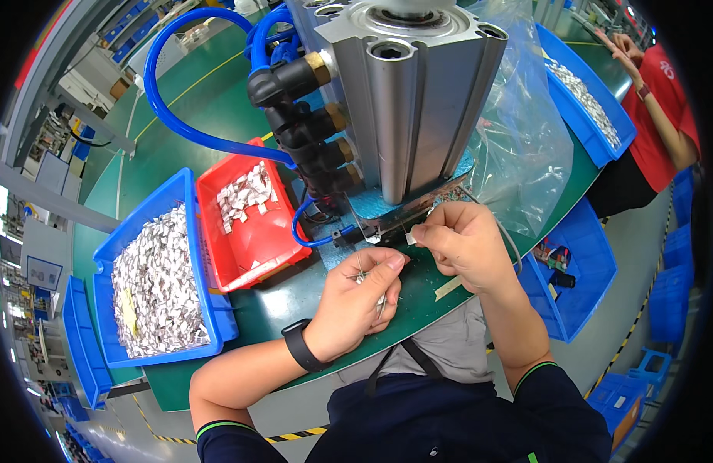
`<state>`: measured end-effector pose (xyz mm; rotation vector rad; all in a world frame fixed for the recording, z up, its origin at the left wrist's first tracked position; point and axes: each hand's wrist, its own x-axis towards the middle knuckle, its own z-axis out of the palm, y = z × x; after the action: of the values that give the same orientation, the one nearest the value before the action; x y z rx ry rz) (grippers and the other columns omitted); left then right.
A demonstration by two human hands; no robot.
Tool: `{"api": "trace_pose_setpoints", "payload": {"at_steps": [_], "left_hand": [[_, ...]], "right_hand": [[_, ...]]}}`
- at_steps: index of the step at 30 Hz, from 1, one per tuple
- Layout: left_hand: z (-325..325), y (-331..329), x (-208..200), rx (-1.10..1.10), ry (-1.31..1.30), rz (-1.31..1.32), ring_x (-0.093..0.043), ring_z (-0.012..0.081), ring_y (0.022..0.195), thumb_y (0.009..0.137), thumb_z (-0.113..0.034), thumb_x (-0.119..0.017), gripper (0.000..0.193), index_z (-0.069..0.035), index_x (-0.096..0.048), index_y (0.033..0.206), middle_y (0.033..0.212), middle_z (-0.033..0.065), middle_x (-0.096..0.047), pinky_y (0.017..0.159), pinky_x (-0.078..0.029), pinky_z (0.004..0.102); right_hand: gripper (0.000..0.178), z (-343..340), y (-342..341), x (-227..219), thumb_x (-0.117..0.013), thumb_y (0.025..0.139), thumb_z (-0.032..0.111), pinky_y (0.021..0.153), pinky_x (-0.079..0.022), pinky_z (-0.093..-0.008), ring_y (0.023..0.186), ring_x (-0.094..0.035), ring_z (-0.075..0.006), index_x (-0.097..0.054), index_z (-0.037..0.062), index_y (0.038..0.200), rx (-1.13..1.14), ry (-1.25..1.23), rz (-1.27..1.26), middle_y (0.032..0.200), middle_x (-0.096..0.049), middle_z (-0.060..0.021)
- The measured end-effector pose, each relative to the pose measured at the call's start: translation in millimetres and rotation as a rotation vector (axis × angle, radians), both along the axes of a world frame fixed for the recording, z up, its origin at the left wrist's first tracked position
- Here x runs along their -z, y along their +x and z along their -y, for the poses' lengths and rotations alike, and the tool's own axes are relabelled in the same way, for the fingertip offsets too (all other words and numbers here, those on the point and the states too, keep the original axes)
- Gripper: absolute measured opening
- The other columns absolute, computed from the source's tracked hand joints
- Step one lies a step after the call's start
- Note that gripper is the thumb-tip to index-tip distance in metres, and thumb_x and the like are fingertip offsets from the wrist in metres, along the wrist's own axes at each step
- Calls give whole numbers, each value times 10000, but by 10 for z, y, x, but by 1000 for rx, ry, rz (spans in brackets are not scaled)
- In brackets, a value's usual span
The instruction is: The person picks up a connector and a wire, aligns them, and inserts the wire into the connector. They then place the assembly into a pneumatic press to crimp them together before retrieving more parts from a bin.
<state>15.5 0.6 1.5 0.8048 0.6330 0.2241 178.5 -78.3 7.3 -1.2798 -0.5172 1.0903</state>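
My left hand point(356, 297) is closed around a few small white parts with thin wire leads point(381, 302), their wires poking out between the fingers. Just in front of the press point(375, 220), the thumb and forefinger of my right hand point(466, 245) pinch one small white part point(409, 239). That part is close to the tooling under the press's large metal air cylinder point(406, 100); whether it touches cannot be made out. Left of the press, a red bin point(256, 245) holds some white pieces. Beside it, a blue bin point(217, 312) is heaped with many similar pieces.
Blue air hoses point(165, 112) loop left of the cylinder. A clear plastic bag point(526, 158) hangs at its right. Another blue bin point(620, 127) of white parts is at the far right, near a person in a red shirt point(669, 96). A blue tray point(584, 297) with tools sits below the green table's point(171, 390) edge.
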Motion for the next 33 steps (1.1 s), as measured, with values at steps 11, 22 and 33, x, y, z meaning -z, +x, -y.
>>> {"api": "trace_pose_setpoints", "payload": {"at_steps": [11,22,33], "left_hand": [[9,5,6,6,2,15,-324,82,389,964,-202,-522,182,-38,-564,1032,637,34,-485,354,-218,225],[-2,-18,60,-3,-3,96,-354,51,404,950,-175,-549,159,-59,-556,1059,651,7,-498,357,-211,210],[4,-31,55,-14,13,104,-351,50,416,953,-170,-545,188,-76,-554,1116,667,12,-502,368,-219,206]], "right_hand": [[194,26,-8,-18,-684,807,139,387,-251,-205,447,-374,-17,-595,4,701,-6,-6,1,564,-487,30],[185,161,-109,47,-724,804,148,510,-381,-178,601,-501,-15,-618,-2,778,-137,26,330,641,-573,16],[127,162,-63,110,-658,842,110,354,-230,-179,441,-362,-4,-555,37,851,-250,48,-269,657,-548,-17]]}}
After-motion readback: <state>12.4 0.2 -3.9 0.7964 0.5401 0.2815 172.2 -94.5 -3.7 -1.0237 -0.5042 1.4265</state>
